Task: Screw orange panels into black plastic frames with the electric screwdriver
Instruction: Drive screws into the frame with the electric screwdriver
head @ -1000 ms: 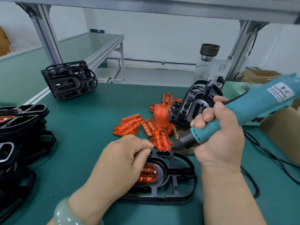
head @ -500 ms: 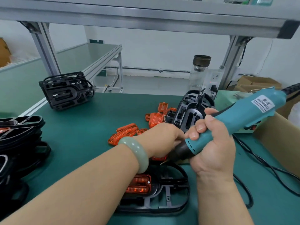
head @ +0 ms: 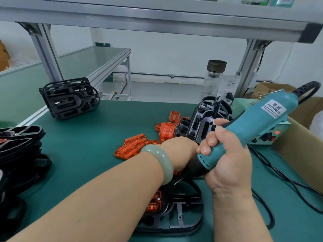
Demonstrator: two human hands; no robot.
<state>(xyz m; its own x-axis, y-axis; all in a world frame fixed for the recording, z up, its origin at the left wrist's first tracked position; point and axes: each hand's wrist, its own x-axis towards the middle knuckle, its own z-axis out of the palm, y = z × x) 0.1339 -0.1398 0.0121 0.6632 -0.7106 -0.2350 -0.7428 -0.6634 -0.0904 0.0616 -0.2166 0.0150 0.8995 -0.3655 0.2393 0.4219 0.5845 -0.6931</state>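
Bright, even, diffuse light, faint shadows on the green mat, wide-angle curvature at the edges, slight softness.

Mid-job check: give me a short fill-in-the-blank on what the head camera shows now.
The hand gripping the electric screwdriver is the person's ____ one.
The loose panels on the mat are ____.
The green bracelet sits on the ____ wrist.
The label on the screwdriver reads ____.
Missing words: right; orange; left; KEENWISE.
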